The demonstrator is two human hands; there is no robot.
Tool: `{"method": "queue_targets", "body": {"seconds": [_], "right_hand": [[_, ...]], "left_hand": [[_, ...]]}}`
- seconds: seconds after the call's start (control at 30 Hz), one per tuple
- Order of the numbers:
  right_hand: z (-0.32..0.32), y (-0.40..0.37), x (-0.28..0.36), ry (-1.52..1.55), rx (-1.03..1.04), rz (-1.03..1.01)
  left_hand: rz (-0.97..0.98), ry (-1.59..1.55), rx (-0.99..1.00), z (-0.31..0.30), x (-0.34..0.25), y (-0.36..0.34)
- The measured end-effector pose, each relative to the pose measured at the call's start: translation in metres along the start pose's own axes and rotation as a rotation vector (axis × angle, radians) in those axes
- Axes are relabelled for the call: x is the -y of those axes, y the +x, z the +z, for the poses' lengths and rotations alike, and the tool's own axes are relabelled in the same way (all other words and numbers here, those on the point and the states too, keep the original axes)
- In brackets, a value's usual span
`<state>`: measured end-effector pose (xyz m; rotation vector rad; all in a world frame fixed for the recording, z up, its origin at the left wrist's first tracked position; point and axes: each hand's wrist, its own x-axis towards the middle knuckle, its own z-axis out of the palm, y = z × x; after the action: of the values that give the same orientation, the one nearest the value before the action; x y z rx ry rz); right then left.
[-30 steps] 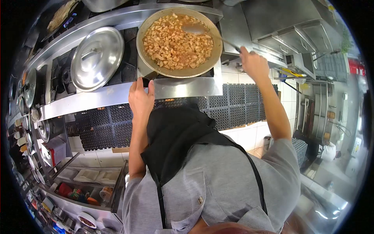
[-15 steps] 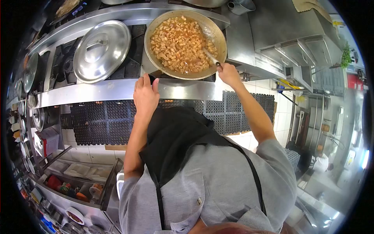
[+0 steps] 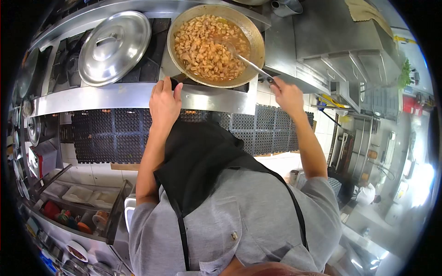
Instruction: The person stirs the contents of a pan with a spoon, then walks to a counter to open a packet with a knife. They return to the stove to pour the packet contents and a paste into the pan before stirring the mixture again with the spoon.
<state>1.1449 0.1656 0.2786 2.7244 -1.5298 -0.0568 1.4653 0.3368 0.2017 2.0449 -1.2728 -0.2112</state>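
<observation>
A wide metal pan [image 3: 258, 34] on the stove holds diced meat in reddish-brown sauce [image 3: 207, 46]. My right hand [image 3: 287, 95], to the right of the pan, is closed on the dark handle of a long metal spoon [image 3: 254, 66]; its bowl lies in the meat, partly covered. At the pan's lower left, my left hand [image 3: 165, 102] wraps round the pan's dark handle [image 3: 174, 83], mostly hidden by the fingers, at the stove's front edge.
A large metal lid [image 3: 115, 48] rests on the burners left of the pan. The stove's steel front rail [image 3: 106, 97] runs below it. A metal jug [image 3: 286, 8] and a beige cloth [image 3: 366, 13] are at the upper right. Black perforated mats [image 3: 115, 138] cover part of the floor.
The spoon now reaches further left into the pan, and more of its shaft shows. My right hand has moved right, away from the rim. The whole view has shifted slightly.
</observation>
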Motion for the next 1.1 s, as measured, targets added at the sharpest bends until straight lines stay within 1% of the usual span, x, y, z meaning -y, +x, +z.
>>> {"method": "queue_targets", "body": {"seconds": [0.07,0.13,0.17,0.23,0.37,0.43,0.47,0.53,0.57,0.63,0.67,0.73,0.77,0.83,0.87,0.93,0.97,1.0,1.07,1.1], "right_hand": [[-0.013,0.006,-0.013,-0.045,-0.018,-0.011],[-0.018,0.024,-0.027,-0.111,-0.035,0.029],[-0.014,0.037,-0.038,-0.107,-0.037,0.029],[0.004,0.073,-0.06,-0.171,-0.155,-0.002],[0.028,0.138,-0.061,-0.172,-0.187,0.0],[0.041,0.16,-0.053,-0.167,-0.094,-0.018],[0.049,0.167,-0.049,-0.162,-0.1,-0.022],[0.066,0.176,-0.04,-0.027,0.055,-0.102],[0.073,0.176,-0.037,-0.02,0.053,-0.107],[0.084,0.175,-0.035,0.26,0.114,-0.331],[0.083,0.172,-0.032,0.262,0.115,-0.329],[0.078,0.161,-0.033,0.383,0.378,-0.302],[0.075,0.155,-0.037,0.382,0.378,-0.292],[0.067,0.142,-0.044,0.392,0.461,-0.251],[0.06,0.131,-0.047,0.391,0.464,-0.245],[0.039,0.107,-0.052,0.415,0.3,-0.295],[0.018,0.098,-0.051,0.33,0.284,-0.321],[0.003,0.089,-0.052,0.329,0.29,-0.317],[-0.019,0.073,-0.059,0.095,0.209,-0.21],[-0.027,0.07,-0.065,0.095,0.213,-0.205]], "left_hand": [[0.007,0.001,-0.007,-0.001,0.0,0.001],[0.008,0.005,-0.015,0.001,0.001,0.0],[0.013,0.006,-0.019,0.003,0.002,-0.001],[0.004,0.013,-0.016,0.004,0.001,-0.001],[-0.03,0.047,-0.003,0.003,-0.002,-0.002],[-0.036,0.057,-0.007,0.003,-0.004,-0.002],[-0.043,0.061,0.0,0.003,-0.004,-0.002],[-0.047,0.072,-0.012,0.005,-0.005,-0.003],[-0.051,0.076,-0.017,0.005,-0.004,-0.003],[-0.059,0.07,-0.031,0.007,-0.005,-0.003],[-0.064,0.057,-0.04,0.007,-0.006,-0.003],[-0.077,0.047,-0.029,0.005,-0.008,-0.002],[-0.092,0.034,-0.021,0.005,-0.01,-0.001],[-0.087,0.025,-0.017,0.005,-0.01,0.0],[-0.09,0.023,-0.019,0.005,-0.009,-0.001],[-0.071,0.022,-0.025,0.005,-0.007,-0.001],[-0.052,0.022,-0.037,0.005,-0.006,-0.001],[-0.054,0.02,-0.031,0.004,-0.006,-0.001],[-0.048,0.027,-0.017,0.002,-0.007,0.0],[-0.047,0.026,-0.01,0.002,-0.006,0.0]]}}
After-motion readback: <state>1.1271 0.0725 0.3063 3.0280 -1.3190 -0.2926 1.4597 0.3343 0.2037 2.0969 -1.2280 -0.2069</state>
